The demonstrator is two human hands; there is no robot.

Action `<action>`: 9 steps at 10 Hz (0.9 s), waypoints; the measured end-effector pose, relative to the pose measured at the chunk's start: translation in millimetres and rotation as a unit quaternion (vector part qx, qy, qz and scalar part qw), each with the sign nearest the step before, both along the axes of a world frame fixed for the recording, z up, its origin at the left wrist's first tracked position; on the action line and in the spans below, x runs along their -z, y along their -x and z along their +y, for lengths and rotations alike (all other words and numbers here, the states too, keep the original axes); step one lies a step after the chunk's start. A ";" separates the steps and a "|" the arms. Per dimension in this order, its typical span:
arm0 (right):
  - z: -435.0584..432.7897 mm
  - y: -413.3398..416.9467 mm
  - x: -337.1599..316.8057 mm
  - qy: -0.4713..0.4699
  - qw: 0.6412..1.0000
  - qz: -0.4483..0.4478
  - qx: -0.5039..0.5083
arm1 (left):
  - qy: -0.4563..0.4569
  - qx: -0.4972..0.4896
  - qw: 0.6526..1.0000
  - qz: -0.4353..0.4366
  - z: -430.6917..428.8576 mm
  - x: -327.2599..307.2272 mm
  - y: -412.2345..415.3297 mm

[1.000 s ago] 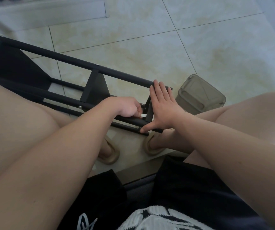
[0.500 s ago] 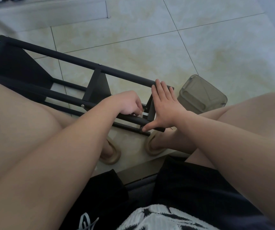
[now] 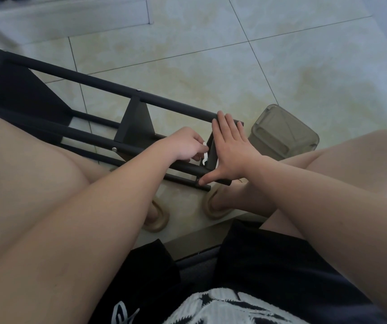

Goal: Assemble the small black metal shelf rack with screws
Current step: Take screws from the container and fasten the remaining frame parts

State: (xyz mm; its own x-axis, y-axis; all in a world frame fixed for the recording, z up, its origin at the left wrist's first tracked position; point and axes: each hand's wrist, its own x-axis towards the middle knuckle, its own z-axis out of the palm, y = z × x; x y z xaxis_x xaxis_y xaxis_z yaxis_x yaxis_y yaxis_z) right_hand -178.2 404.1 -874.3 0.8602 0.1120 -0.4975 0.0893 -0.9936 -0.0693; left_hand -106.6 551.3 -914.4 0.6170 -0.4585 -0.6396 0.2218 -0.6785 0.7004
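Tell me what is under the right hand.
The end panel of the rack: a dark strip shows beside the flat right hand, thumb on a lower bar. The panel's middle is covered. The left hand pinches a small white piece beside it.

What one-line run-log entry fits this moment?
rack: partly assembled | left hand: pinches small white item beside end panel | right hand: flat against end panel

Soft, even daylight, faint shadows, no glare; wide-angle bending at the edges, slightly soft focus.
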 end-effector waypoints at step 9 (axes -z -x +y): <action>2.7 1.8 -0.2 0.001 1.000 0.003 0.001 | -0.008 -0.025 0.999 0.039 -5.4 -8.0 5.4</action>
State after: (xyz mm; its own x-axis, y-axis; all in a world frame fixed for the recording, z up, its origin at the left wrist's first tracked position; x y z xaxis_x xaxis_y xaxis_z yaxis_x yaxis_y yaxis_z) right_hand -180.1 406.8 -874.1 0.8579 0.1094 -0.5021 0.0872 -0.9939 -0.0676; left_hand -112.0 545.8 -906.4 0.5869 -0.4179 -0.6935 0.3092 -0.6759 0.6690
